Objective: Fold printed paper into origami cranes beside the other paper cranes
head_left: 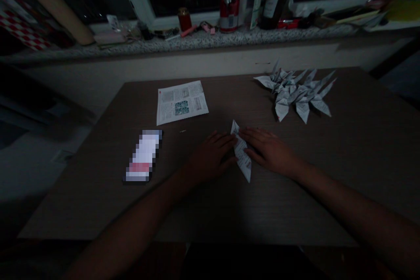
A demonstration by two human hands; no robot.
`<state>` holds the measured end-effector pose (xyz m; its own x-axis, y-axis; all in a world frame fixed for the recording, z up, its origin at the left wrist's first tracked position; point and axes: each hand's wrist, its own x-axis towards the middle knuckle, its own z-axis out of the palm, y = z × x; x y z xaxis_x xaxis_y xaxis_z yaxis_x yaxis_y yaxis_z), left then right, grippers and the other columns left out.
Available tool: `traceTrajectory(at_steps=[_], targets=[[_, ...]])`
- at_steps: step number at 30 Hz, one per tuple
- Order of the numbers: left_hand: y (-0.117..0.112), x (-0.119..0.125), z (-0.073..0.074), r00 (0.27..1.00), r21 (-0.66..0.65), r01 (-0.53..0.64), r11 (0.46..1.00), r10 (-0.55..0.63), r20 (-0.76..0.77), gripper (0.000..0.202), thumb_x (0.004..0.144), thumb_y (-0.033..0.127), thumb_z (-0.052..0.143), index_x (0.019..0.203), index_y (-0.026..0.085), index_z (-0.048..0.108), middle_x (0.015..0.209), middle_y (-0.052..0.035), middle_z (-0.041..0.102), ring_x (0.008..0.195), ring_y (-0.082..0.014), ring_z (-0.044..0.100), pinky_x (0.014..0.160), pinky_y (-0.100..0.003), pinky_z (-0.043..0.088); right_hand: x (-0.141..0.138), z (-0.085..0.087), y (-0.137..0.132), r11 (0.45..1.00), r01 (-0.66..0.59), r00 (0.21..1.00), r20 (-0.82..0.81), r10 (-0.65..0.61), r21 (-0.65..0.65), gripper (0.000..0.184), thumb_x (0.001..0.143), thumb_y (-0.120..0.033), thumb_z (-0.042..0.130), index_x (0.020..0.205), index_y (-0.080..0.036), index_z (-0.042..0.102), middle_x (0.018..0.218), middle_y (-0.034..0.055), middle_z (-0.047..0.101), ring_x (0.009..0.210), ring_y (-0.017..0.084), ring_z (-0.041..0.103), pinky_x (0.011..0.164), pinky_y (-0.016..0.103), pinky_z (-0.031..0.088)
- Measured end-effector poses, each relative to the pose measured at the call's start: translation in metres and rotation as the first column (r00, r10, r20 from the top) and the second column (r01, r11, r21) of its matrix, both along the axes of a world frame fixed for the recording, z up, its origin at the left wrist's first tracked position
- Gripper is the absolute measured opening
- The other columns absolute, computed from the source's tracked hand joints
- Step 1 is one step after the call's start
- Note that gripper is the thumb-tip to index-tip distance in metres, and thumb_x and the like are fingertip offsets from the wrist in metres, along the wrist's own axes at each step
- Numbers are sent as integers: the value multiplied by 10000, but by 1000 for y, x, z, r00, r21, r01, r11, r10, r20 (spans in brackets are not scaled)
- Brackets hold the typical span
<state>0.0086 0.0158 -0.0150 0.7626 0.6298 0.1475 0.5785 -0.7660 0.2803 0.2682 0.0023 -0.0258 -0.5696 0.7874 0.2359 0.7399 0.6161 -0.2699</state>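
A narrow, pointed piece of folded printed paper lies flat near the middle of the brown table. My left hand rests palm down on its left side, fingers stretched out and touching the paper's edge. My right hand lies flat on its right side, fingers extended onto the paper. Both hands press the fold against the table; neither lifts it.
A pile of several folded paper cranes sits at the far right. A flat printed sheet lies at the far centre-left. A blurred rectangular object lies to the left. Bottles and cans crowd the stone windowsill behind.
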Motion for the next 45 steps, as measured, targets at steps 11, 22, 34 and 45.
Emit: traceTrajectory(at_steps=[11, 22, 34, 45], targets=[[5, 0, -2, 997, -8, 1, 1000, -1, -78, 578, 1085, 528, 410, 1550, 190, 461, 1650, -81, 422, 1587, -277, 266, 1312, -513, 185, 3, -5, -1, 1000, -20, 998, 61, 21, -12, 584, 1071, -404, 452, 1603, -174, 380, 1650, 139, 425, 1524, 320, 389, 1204, 585, 366], [-7, 9, -1, 993, -20, -116, 993, 115, -30, 537, 1071, 497, 450, 1524, 213, 491, 1625, -53, 466, 1568, -275, 310, 1321, -530, 133, 8, -8, -3, 996, -74, 996, 54, 78, -59, 975, 950, -614, 608, 1689, -211, 117, 1709, 162, 275, 1572, 353, 265, 1258, 610, 250], [-12, 8, -1, 990, -51, -134, 990, 131, -51, 808, 930, 681, 595, 1573, 232, 400, 1684, -70, 361, 1591, -324, 240, 1316, -586, 67, 9, -6, -2, 988, -100, 994, 37, 104, -116, 1289, 754, -768, 736, 1688, -169, 79, 1716, 202, 219, 1583, 385, 210, 1275, 619, 185], [-1, 0, -3, 999, -37, -39, 999, 39, -18, 737, 978, 656, 551, 1569, 238, 412, 1648, -89, 424, 1568, -311, 305, 1316, -584, 75, 19, 0, 0, 979, -183, 971, -173, 166, -88, 605, 1012, -352, 601, 1585, -299, 414, 1599, 116, 505, 1498, 298, 437, 1231, 619, 317]])
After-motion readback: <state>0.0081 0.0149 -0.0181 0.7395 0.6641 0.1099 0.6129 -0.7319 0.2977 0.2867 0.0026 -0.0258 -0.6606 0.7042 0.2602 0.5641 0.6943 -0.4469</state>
